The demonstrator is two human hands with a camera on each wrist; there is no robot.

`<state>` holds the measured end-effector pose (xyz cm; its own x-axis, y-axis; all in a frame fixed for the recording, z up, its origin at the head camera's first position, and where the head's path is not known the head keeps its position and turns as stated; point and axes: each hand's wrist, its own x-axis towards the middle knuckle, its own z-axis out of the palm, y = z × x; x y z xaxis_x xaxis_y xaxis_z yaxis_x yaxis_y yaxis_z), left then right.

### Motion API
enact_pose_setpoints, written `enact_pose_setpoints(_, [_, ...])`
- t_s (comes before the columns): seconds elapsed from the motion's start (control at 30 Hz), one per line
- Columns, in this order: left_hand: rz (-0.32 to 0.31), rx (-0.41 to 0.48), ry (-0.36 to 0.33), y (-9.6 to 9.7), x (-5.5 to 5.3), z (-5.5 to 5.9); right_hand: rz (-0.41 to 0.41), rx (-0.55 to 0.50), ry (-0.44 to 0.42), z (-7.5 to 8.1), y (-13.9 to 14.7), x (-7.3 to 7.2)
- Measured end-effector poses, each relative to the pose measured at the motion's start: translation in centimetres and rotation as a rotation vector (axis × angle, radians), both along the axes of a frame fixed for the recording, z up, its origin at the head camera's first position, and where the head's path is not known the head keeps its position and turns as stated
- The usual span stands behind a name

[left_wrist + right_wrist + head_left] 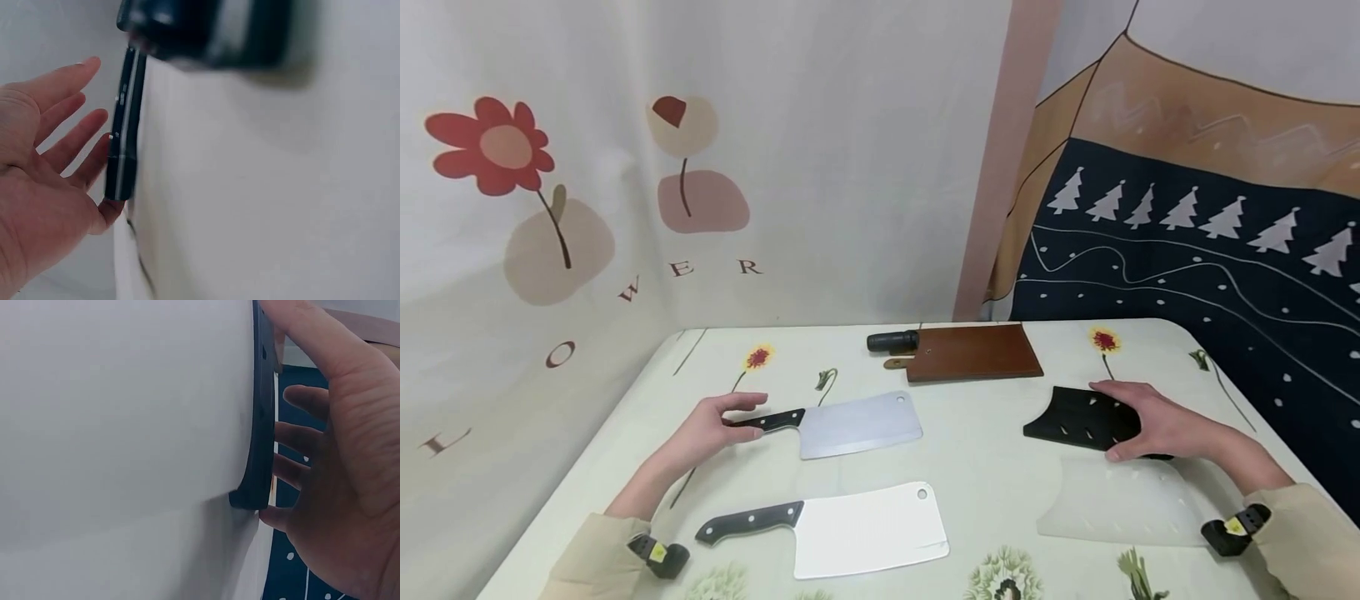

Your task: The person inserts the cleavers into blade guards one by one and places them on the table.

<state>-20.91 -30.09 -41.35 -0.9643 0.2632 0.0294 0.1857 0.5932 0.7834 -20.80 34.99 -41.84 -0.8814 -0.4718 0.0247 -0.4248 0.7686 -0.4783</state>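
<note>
In the head view, my left hand (718, 419) is at the black handle (775, 421) of the farther cleaver (861, 425), thumb and fingers spread apart around the handle's end. The left wrist view shows the fingers loosely bent beside that handle (127, 125). On the right, my right hand (1165, 422) spans a black blade guard (1075, 418) with slots, its thumb at the near edge and fingers over the far edge. Fingers stand apart from one another beside the guard (262, 425) in the right wrist view, palm off it. Both items lie on the table.
A second cleaver (868, 533), white-bladed with a black handle, lies nearer me. Closer than the black guard is a translucent blade guard (1120, 504). At the back lies a brown sheath (973, 354) with a black handle (892, 342) sticking out. Printed curtains (850, 167) hang behind the table.
</note>
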Motion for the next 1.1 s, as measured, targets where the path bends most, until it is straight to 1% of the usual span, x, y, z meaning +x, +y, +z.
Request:
enact_pose_setpoints(0.17, [-0.008, -0.027, -0.004, -0.3, -0.4, -0.8, -0.02, 0.025, -0.007, -0.3, -0.3, 0.0])
enact_pose_setpoints(0.37, [-0.009, -0.076, 0.006, -0.1, -0.7, -1.0, 0.004, 0.024, 0.017, -0.3, -0.2, 0.2])
enact_pose_setpoints(0.5, [0.014, -0.104, 0.01, 0.0, -0.9, -1.4, -0.003, 0.02, 0.004, -0.3, -0.1, 0.2])
enact_pose_setpoints(0.7, [0.037, -0.11, -0.005, 0.1, -0.9, -1.5, -0.011, -0.009, -0.016, -0.1, 0.0, 0.3])
enact_pose_setpoints(0.83, [0.041, -0.119, 0.0, 0.1, -0.9, -1.5, -0.019, -0.019, -0.022, -0.1, 0.1, 0.3])
enact_pose_setpoints(0.97, [0.046, -0.118, 0.003, 0.2, -0.9, -1.4, -0.033, -0.007, -0.024, -0.3, 0.1, 0.1])
enact_pose_setpoints(1.0, [0.039, -0.117, 0.007, 0.2, -0.9, -1.4, -0.035, -0.001, -0.023, -0.4, 0.2, 0.1])
enact_pose_setpoints(1.1, [0.039, -0.125, 0.009, 0.3, -1.1, -1.5, -0.042, 0.017, -0.014, -0.5, 0.3, 0.0])
